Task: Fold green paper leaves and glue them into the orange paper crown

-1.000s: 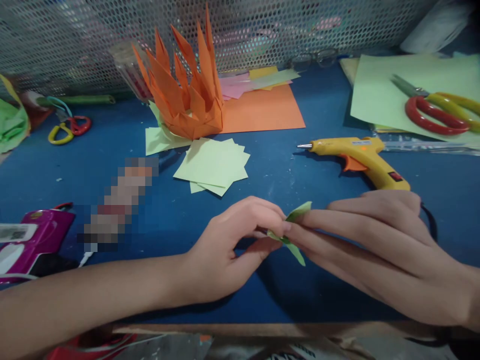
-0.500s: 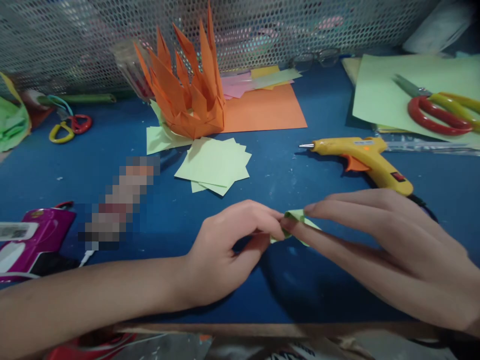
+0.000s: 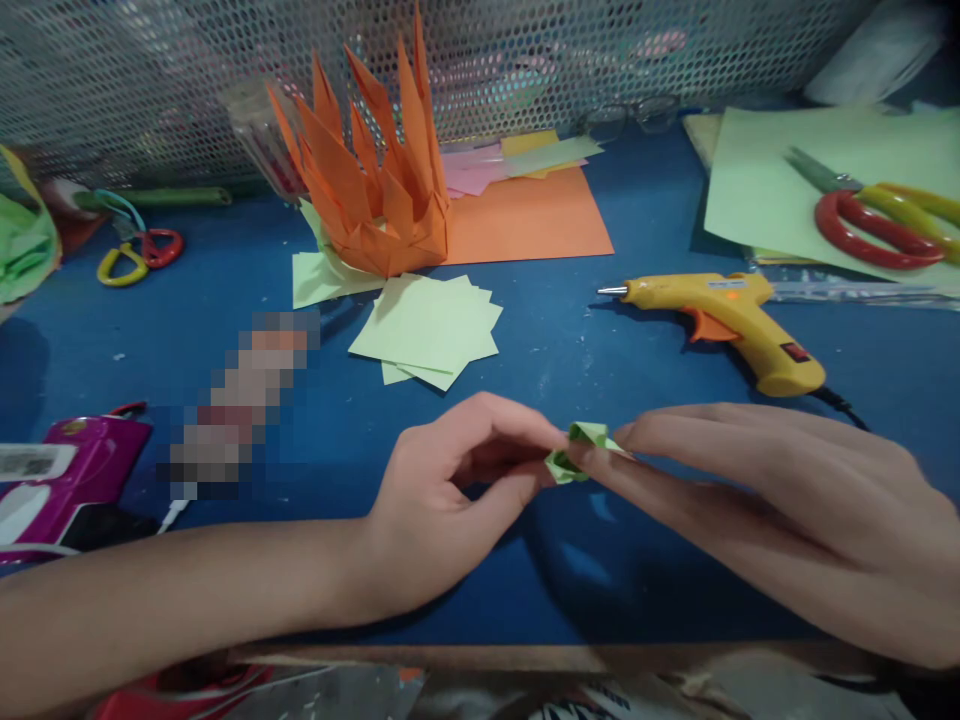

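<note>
Between my two hands is a small folded piece of light green paper (image 3: 589, 434), with curled edges and a hollow showing. My left hand (image 3: 469, 500) pinches its left side between thumb and fingers. From the right, my right hand (image 3: 780, 500) grips the paper with its fingertips, partly covering it. Just beyond my hands lies a fanned stack of light green paper squares (image 3: 427, 325). Behind that stack stands an orange folded-paper piece (image 3: 390, 210) with tall pointed petals.
A yellow glue gun (image 3: 720, 300) lies at right, its cord trailing behind my right hand. Large scissors (image 3: 870, 215) rest on green sheets (image 3: 765, 160). Small scissors (image 3: 139, 255) and a purple object (image 3: 90, 460) are at left. A perforated metal panel (image 3: 187, 90) closes the back.
My right hand has shifted slightly down. The green paper has turned a little between my fingers, so more of its curled hollow shows, and my left fingers have spread slightly from the thumb.
</note>
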`<state>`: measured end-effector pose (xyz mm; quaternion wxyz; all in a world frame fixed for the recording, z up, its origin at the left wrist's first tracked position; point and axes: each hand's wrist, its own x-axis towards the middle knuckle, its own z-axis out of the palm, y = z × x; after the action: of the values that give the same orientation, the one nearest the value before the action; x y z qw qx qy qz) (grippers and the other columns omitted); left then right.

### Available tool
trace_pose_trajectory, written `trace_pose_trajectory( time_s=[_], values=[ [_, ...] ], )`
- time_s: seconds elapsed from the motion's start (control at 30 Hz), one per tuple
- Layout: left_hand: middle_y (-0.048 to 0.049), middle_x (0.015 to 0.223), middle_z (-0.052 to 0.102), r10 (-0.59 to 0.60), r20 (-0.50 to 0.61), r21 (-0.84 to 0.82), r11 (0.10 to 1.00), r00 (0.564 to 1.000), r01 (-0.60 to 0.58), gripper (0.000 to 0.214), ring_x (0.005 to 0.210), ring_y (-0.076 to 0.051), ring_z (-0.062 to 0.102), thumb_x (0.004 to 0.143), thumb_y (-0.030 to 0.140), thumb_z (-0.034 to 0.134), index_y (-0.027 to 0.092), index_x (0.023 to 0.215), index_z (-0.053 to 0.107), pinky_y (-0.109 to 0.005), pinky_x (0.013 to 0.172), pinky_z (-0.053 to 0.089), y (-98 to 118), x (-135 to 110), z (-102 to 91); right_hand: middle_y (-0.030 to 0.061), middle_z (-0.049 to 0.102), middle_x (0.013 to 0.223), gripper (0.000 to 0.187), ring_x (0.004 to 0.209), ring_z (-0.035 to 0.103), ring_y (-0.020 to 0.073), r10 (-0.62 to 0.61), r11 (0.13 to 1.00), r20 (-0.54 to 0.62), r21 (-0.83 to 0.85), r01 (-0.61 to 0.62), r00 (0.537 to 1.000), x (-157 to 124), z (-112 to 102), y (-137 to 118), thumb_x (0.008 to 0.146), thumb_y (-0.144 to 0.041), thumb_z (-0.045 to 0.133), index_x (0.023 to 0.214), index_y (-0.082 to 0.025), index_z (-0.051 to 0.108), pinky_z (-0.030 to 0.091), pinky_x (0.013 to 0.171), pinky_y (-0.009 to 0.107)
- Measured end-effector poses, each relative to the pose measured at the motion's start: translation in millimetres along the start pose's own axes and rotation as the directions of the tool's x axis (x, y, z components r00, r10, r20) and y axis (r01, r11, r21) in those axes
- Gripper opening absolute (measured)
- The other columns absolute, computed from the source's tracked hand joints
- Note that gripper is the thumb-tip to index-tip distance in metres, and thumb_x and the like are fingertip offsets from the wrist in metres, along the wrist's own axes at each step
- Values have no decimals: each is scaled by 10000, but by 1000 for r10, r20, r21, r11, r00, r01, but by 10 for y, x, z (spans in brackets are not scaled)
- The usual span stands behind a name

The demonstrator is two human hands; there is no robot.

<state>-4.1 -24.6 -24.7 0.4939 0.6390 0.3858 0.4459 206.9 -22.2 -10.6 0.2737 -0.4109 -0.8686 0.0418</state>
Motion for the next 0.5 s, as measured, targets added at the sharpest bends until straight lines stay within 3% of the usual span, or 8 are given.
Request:
trace_pose_trajectory(
  time_s=[0.1, 0.23, 0.33, 0.5],
  values=[
    [58, 895, 745, -84, -11, -171, 982, 996, 80, 274, 839, -51, 730, 814, 59, 703, 250, 997, 632, -74, 768, 566, -14, 7, 4, 13, 700, 762, 191, 670, 687, 129, -74, 996, 16, 56, 73, 997, 14, 33, 17, 943, -270, 510, 775, -214, 584, 520, 635, 219],
    [79, 867, 756, -238, 15, -306, 924, 971, 231, 255, 796, -37, 733, 776, 103, 767, 252, 963, 680, -59, 761, 569, -24, 33, 2, -6, 634, 640, 178, 582, 634, 117, -98, 995, 3, 21, 98, 995, 61, 43, 18, 947, -239, 478, 781, -217, 539, 493, 611, 220],
    [73, 848, 776, -334, 49, -349, 877, 941, 329, 208, 776, -41, 738, 755, 112, 787, 233, 917, 737, -56, 761, 570, -4, 54, 5, -12, 675, 722, 144, 616, 635, 119, -173, 985, -41, 10, 174, 984, 97, 56, 18, 973, -207, 409, 920, -228, 541, 474, 606, 235],
    [56, 816, 787, -368, 44, -326, 874, 929, 361, 150, 771, -61, 736, 721, 97, 804, 216, 810, 781, -72, 760, 573, 36, 80, 6, -17, 664, 731, 137, 565, 598, 96, -203, 979, 10, -15, 203, 979, 125, 69, 34, 973, -201, 446, 862, -217, 526, 484, 610, 213]
  ],
)
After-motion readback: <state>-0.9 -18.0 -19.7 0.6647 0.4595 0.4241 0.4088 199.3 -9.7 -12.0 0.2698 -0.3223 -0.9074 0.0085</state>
